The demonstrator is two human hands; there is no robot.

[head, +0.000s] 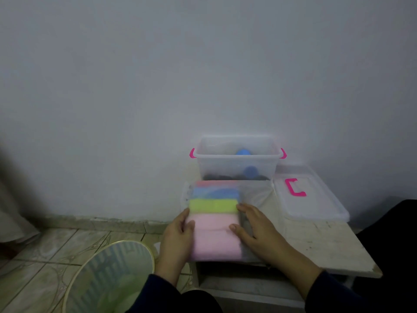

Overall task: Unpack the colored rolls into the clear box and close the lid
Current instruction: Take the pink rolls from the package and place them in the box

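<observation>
While the pack of colored rolls [214, 220] lies on the table [327, 242] at 6 o'clock of the clear box [237, 162], the left hand [178, 236] and right hand [255, 227] hold its two sides with relaxed fingers, and it looks soft, light and slippery in its film, so holding both flanks seems best.

- No text, label, brand, number or sign can be read anywhere in the head view.
- The picture is blurred, so any fine print cannot be made out.
</observation>
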